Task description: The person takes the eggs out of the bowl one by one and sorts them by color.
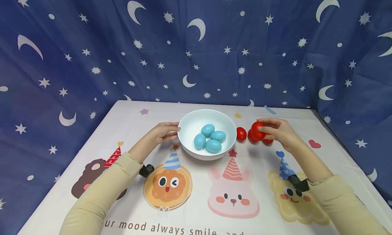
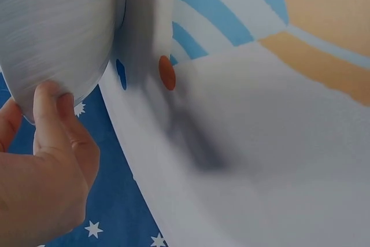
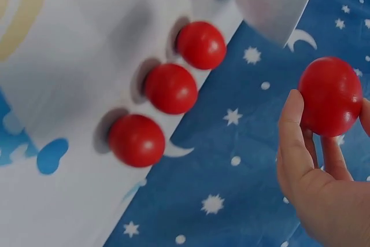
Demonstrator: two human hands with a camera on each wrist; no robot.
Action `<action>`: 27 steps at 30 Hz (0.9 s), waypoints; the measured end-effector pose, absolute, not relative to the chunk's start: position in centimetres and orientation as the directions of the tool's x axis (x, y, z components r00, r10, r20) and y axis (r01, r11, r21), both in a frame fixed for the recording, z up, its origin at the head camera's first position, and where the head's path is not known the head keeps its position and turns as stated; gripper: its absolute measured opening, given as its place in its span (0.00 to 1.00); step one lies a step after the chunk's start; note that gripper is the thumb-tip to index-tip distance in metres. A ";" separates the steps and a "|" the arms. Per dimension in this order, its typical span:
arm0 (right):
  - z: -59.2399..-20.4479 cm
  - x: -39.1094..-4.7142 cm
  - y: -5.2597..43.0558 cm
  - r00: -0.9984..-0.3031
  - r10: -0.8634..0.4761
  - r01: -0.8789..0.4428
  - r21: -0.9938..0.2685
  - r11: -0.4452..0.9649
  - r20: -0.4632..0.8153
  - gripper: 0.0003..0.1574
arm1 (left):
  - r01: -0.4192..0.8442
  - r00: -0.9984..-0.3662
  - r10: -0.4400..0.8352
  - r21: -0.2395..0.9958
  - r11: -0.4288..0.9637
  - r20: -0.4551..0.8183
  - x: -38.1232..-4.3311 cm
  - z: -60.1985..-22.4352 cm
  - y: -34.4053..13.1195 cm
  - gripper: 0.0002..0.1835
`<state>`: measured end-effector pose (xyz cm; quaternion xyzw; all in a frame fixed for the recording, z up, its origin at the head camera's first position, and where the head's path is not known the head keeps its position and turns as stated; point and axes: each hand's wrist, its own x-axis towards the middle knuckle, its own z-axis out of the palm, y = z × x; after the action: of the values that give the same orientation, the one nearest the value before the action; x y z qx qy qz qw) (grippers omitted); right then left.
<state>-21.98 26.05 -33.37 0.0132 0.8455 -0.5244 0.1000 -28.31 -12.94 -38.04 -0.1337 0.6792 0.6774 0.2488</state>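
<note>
A white bowl (image 1: pixel 208 157) stands mid-table with several light blue eggs (image 1: pixel 200 141) inside. My left hand (image 1: pixel 165 131) pinches its left rim; in the left wrist view, fingers press the bowl's outer wall (image 2: pixel 58 33) and the thumb is at the edge. Raised off the table, a glossy red egg (image 3: pixel 330 98) is held between the fingertips and thumb of my right hand (image 1: pixel 283 134). Three more red eggs lie in a row to the right of the bowl, the nearest one (image 1: pixel 241 134) close beside it. In the head view, the held egg and hand partly cover the other two.
A white tablecloth (image 1: pixel 196 194) printed with cartoon faces covers the table. Behind it hangs a dark blue curtain (image 1: pixel 171 65) with moons and stars. Black straps with small mounts (image 1: pixel 146 170) sit at both wrists.
</note>
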 end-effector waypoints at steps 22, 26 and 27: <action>-33.9 -23.4 31.3 -0.986 -0.014 0.131 -0.824 0.551 -0.167 0.37 | -0.512 -0.841 0.177 0.858 0.042 -0.511 -27.9 -38.0 -12.9 0.29; -34.3 -23.9 32.2 -0.986 -0.006 0.135 -0.808 0.573 -0.168 0.36 | -0.510 -0.842 0.177 0.859 0.046 -0.510 -27.8 -38.0 -12.9 0.29; -34.5 -24.0 32.4 -0.986 -0.003 0.136 -0.802 0.582 -0.169 0.36 | -0.508 -0.843 0.175 0.860 0.048 -0.508 -27.8 -38.0 -12.9 0.29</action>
<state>-24.01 32.39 -34.45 0.0377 0.8860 -0.4559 0.0762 -27.76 -12.85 -37.99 -0.1227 0.6788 0.6788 0.2517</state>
